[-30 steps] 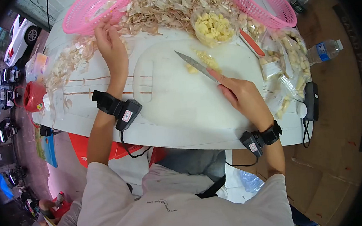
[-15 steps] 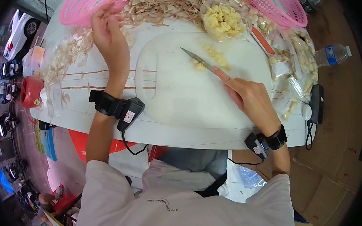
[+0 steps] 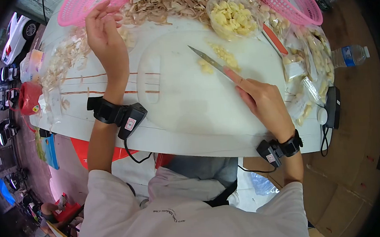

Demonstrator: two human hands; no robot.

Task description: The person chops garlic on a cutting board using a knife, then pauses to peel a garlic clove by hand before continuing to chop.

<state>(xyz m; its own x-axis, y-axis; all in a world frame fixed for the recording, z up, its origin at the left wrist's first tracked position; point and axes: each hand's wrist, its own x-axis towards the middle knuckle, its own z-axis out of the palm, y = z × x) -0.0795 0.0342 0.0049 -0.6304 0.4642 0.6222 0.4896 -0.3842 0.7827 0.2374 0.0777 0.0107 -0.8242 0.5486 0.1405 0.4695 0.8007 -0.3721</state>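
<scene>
My right hand [image 3: 261, 100] grips a knife [image 3: 208, 59], its index finger stretched along the blade's back. The blade lies low over a white cutting board [image 3: 189, 103], close beside chopped garlic [image 3: 224, 56] in a strip and a smaller heap. My left hand [image 3: 107, 42] is raised at the upper left, palm turned up and fingers loosely apart. It holds nothing and overlaps the rim of a pink basket [image 3: 70, 14] in the view. Behind the board, a clear container [image 3: 214, 26] is full of peeled garlic cloves [image 3: 232, 16].
Garlic skins [image 3: 169, 5] are heaped along the table's far side. At right are another pink basket [image 3: 299, 11], an orange-handled tool [image 3: 275, 40], bags of garlic [image 3: 316, 61] and a water bottle [image 3: 348, 57]. A red bag-like item [image 3: 31, 98] sits at the left edge.
My left hand has shifted a little left, farther from the board. The right hand keeps its hold on the knife and has barely moved. The view has shifted slightly.
</scene>
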